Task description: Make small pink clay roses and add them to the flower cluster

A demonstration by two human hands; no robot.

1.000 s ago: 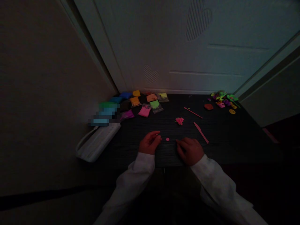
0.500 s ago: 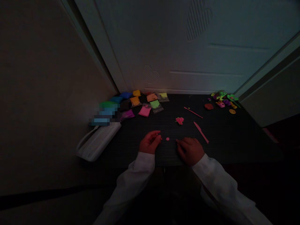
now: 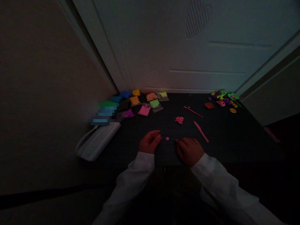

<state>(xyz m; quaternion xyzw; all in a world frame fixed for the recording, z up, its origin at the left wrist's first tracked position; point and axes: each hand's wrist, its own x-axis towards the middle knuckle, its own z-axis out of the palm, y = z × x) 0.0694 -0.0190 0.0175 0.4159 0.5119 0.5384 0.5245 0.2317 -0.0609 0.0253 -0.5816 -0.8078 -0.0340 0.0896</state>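
My left hand (image 3: pixel 150 142) is over the dark table, fingers bent in and thumb close to them. A tiny pink speck shows among its fingers, too small to name. Just right of its fingertips lies a small flat pink disc (image 3: pixel 167 138), apparently clay, which neither hand touches. My right hand (image 3: pixel 190 151) rests on the tabletop on the other side of the disc, its fingers bent and pressed together. What its fingertips hold, if anything, is hidden. Beyond the hands sits a pink flower-like clay piece (image 3: pixel 179 120) made of several small petals.
Right of the flower piece lie a pink plastic knife (image 3: pixel 201 132) and a thin pink stick tool (image 3: pixel 193 111). Bags of coloured clay (image 3: pixel 144 110) and a white pouch (image 3: pixel 99 140) are at left. Coloured clay shapes (image 3: pixel 226 99) and a red piece (image 3: pixel 209 105) are at back right.
Both hands keep almost the same pose and place. The view has shifted very slightly; the pink disc and the tools have not visibly moved on the table.
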